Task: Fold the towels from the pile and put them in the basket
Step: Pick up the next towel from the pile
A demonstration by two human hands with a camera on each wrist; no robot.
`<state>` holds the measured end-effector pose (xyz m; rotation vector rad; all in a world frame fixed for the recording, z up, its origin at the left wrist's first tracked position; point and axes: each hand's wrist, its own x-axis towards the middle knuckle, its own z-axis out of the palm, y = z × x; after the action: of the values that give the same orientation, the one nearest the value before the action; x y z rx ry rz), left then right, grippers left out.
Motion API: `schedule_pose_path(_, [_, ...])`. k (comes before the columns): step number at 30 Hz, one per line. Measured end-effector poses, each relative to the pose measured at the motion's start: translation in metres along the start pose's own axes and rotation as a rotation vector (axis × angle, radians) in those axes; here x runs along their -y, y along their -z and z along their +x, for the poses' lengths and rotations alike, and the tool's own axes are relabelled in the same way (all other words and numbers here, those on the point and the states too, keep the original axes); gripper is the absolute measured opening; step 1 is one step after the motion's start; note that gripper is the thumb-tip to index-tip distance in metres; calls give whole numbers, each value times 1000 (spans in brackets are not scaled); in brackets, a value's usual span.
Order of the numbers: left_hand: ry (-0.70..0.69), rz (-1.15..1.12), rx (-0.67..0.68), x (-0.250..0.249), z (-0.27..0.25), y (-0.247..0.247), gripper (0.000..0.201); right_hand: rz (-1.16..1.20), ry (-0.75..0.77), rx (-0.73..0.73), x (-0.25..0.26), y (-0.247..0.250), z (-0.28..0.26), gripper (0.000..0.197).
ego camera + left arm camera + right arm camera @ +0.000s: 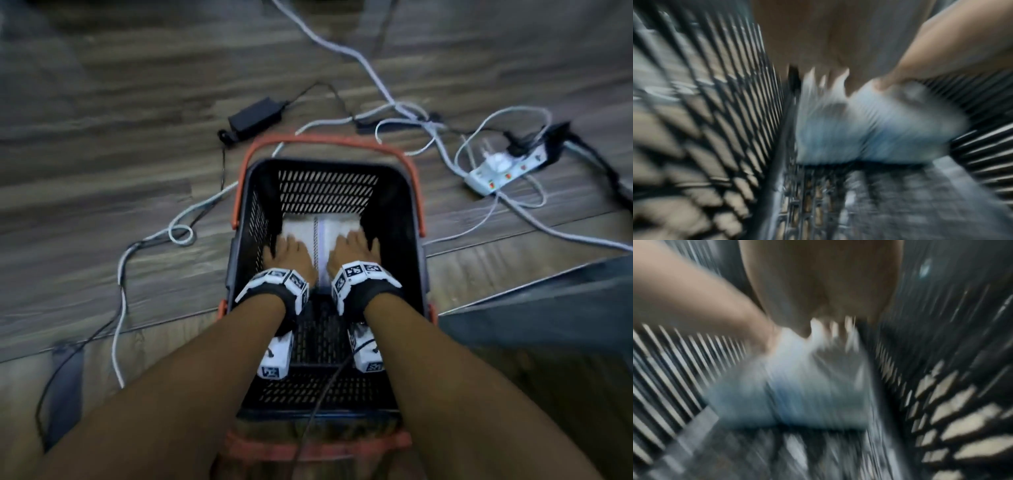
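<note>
A black slatted basket (329,165) with orange handles (329,138) stands on the wooden floor. At its far end lies a folded white towel (339,226) with a thin stripe down the middle. Both hands are inside the basket on the towel. My left hand (289,251) covers its left part and my right hand (356,250) its right part. The blurred left wrist view shows the fingers over the towel (869,129) and the thumb (931,53) pressed to its near edge. My right hand (818,280) grips the towel (807,386) the same way.
Beyond the basket lie a black power adapter (255,118), a white power strip (503,171) and several loose white and black cables (404,109). A dark grey mass (548,308) sits at the right, and a flat dark object (65,383) lies at the lower left.
</note>
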<state>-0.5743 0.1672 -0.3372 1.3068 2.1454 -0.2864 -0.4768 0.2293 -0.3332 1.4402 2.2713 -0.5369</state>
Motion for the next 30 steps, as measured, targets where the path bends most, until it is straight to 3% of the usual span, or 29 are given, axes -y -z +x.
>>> schedule_pose_path(3, [-48, -20, 30, -5, -51, 39, 30, 53, 83, 87, 0, 37, -48, 14])
schedule_pose_path(9, [-182, 6, -178, -15, -174, 132, 33, 84, 92, -77, -19, 140, -182, 31])
schedule_pose_path(16, [-540, 96, -397, -67, -334, 194, 29, 117, -12, -330, -55, 230, -366, 33])
schedule_pose_path(22, [-782, 103, -436, -130, -446, 198, 33, 132, -155, -436, -103, 232, -507, 34])
schedule_pose_path(30, [-1063, 242, -460, -209, -524, 166, 39, 195, -428, -519, -177, 195, -637, 32])
